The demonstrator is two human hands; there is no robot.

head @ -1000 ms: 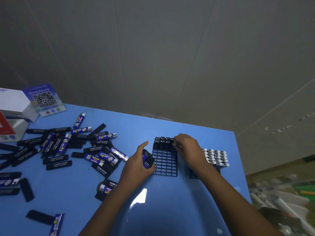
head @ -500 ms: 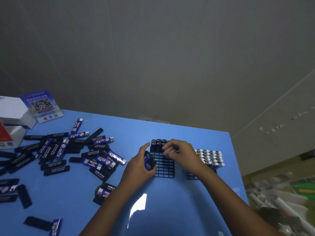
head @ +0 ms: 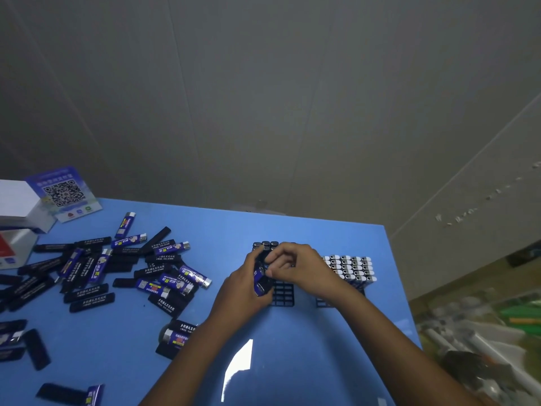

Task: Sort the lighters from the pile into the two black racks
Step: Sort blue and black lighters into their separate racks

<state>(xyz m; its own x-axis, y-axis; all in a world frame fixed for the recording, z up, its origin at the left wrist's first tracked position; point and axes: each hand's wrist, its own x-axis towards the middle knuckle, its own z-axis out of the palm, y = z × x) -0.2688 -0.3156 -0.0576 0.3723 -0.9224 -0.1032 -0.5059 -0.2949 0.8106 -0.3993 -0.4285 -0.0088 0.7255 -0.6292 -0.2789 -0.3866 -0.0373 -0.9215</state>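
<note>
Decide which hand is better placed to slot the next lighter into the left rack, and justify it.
Probably the right hand: it hovers over the left rack with fingertips at the lighters that the left hand grips.

You are looking down at a blue table whose glossy top throws back a bright streak of light near its front edge. Behind the table rises a plain grey wall crossed by thin panel seams. To the right of the table the grey floor carries a line of small white specks. Lower, just right of the table's edge, sits a blurred clutter of green and pale objects you cannot make out.
</note>
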